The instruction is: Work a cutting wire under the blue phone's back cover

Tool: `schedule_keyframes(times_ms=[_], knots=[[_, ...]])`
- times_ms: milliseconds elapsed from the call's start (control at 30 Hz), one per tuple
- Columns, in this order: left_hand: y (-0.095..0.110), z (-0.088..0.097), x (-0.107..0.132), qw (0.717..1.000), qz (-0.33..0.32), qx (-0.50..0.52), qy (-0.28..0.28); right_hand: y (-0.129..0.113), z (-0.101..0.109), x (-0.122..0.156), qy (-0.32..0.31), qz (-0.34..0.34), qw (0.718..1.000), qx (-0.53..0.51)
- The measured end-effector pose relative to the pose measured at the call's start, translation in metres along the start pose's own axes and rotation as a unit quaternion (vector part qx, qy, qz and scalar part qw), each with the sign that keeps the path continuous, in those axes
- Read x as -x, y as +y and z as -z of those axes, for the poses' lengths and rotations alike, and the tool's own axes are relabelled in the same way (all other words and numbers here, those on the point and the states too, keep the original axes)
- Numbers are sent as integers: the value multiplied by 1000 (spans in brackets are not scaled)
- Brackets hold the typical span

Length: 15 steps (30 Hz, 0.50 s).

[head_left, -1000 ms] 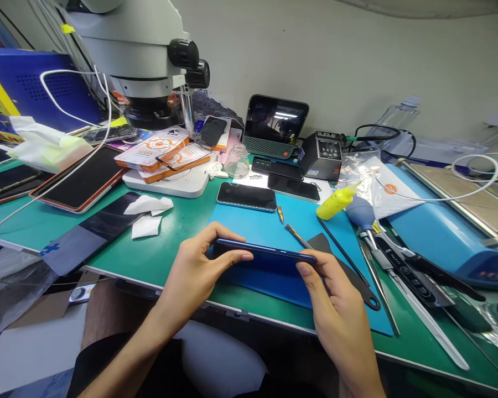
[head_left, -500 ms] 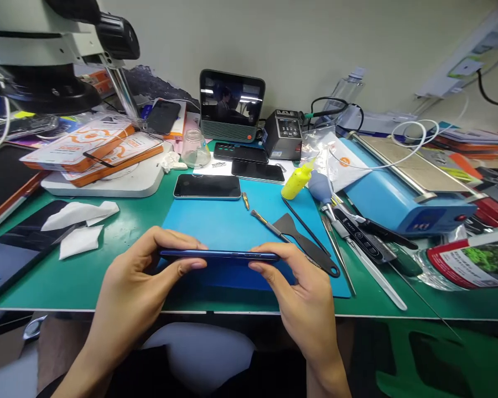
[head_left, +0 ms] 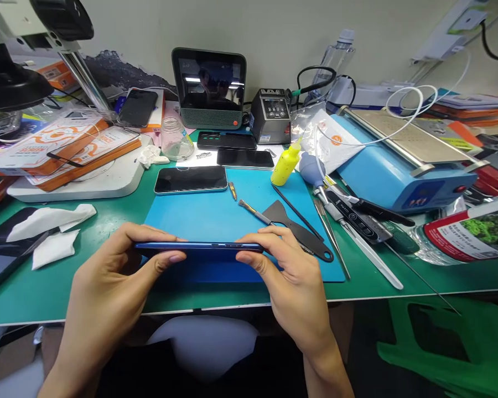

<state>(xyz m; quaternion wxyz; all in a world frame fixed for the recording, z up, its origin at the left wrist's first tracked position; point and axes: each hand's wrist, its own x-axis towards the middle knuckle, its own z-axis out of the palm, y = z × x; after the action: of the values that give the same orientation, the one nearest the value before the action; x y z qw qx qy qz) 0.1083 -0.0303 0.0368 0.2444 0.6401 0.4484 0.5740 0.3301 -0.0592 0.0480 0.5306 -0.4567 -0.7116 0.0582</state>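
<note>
A dark blue smartphone [head_left: 207, 246] is held edge-on above the blue work mat [head_left: 182, 215], its side keys facing me. My left hand [head_left: 120, 276] pinches its left end between thumb and fingers. At the other end my right hand [head_left: 288, 282] grips it the same way. Both faces of the phone are hidden at this angle. Beyond it on the mat lie another smartphone [head_left: 191, 179], a small brass-coloured piece [head_left: 232, 190], a brush [head_left: 255, 212] and a black plastic scraper [head_left: 292, 226].
A yellow squeeze bottle [head_left: 285, 166], blower bulb [head_left: 313, 168], tweezers [head_left: 332, 237] and black pen-like tool [head_left: 352, 215] sit to the right, before a blue heating machine [head_left: 398, 171]. Left are white wipes [head_left: 56, 249] and stacked boxes [head_left: 45, 143]. A glass jar [head_left: 176, 141] stands behind.
My view has shifted, so the bench items appear farther left and slightly higher. The phone stays edge-on in both hands, with a little more of its keyed side showing.
</note>
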Motion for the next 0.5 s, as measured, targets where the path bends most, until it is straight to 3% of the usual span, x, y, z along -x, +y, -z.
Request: schedule_keyframes(times_ms=[267, 333, 400, 500], knots=[[-13, 5, -11, 1000, -26, -17, 0, -1, 0, -3, -6, -48, 998, -48], [-15, 5, -17, 1000, 3, 5, -8, -1, 2, -5, -29, -67, 994, -84], [-15, 4, -21, 995, 61, 78, -9, -2, 4, -6, -40, -77, 986, -143], [-11, -1, -21, 960, 131, 248, 8, -2, 6, -6, -30, -67, 979, -191]])
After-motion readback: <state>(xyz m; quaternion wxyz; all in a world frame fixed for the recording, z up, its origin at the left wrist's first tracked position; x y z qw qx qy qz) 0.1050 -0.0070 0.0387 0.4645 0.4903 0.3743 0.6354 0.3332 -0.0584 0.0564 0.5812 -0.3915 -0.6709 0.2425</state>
